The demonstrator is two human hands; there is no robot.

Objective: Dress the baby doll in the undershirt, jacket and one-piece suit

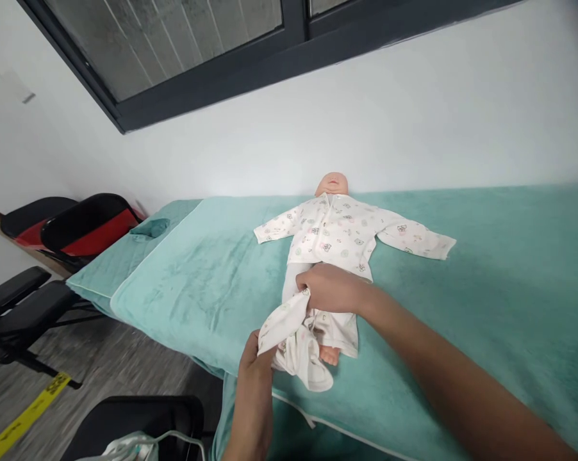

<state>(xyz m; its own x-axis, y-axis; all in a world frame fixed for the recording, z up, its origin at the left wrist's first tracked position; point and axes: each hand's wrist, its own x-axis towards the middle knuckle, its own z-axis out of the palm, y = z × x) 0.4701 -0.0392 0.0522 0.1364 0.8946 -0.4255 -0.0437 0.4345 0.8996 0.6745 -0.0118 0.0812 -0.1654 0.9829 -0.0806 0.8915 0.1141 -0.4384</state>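
A baby doll (pixel 333 182) lies on its back on a padded bed, its head by the wall. It wears a white printed top (pixel 330 227) with both sleeves spread out. White baby trousers (pixel 296 352) are bunched around its lower legs, and one bare foot (pixel 330 354) shows at a trouser end. My left hand (pixel 256 368) pinches the lower end of a trouser leg. Higher on the same cloth, my right hand (pixel 334 288) grips an edge of the fabric over the doll's legs. The doll's other foot is hidden.
The bed has a green plush cover (pixel 183 269) with a face hole at the left. A black chair (pixel 145 416) holding a white bundle and a cable stands at the front left. Red and black chairs (pixel 94 224) stand beyond. A dark-framed window (pixel 197 57) is above.
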